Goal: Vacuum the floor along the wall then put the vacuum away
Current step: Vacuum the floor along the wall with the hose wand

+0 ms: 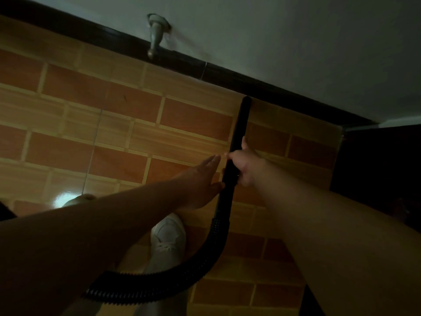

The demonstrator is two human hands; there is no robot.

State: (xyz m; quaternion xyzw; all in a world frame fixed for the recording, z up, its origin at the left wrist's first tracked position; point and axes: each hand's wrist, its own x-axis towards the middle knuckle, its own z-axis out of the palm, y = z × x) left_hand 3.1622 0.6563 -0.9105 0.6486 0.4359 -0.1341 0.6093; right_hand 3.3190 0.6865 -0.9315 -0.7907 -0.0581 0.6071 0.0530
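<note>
The person wears a white lace-up sneaker (168, 238) with a rounded toe, seen just left of the black vacuum hose (220, 224). A light grey trouser leg (157, 309) runs on from the sneaker and passes behind the hose's lower curve. Well to the left of the hose, the pale rounded toe of what looks like a second shoe (76, 200) shows in dim light, and the forearms on either side of the hose are bare, as are the left hand (200, 179) and right hand (245, 167).
</note>
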